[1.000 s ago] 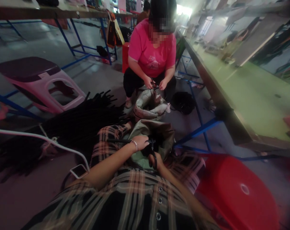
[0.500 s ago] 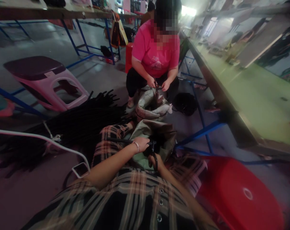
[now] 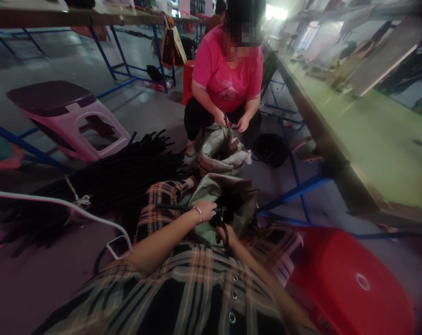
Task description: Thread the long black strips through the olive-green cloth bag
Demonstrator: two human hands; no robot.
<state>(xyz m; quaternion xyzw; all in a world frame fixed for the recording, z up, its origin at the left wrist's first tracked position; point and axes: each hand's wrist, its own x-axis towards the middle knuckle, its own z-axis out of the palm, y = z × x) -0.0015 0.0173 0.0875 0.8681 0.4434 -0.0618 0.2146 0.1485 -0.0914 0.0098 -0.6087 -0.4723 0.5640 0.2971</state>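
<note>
My left hand, with a bracelet at the wrist, is closed round a black rod that lies across my raised knee. Its right end reaches over an open grey-green sack between my legs. Just right of and below it, my right hand grips the dark handles of scissors, whose blades point up at the rod's end. Dark contents, too dim to make out, fill the sack. To the left on the floor lies a large bundle of black rods, tied with a pale strip.
Opposite sits a person in a pink shirt, hands over a second, whitish sack. A purple-topped stool stands left, a red stool right. A long table runs along the right. A white cable crosses the left.
My hands and the scissors have barely moved; the rod's end beyond my left hand looks shorter. The person opposite has moved both hands slightly apart.
</note>
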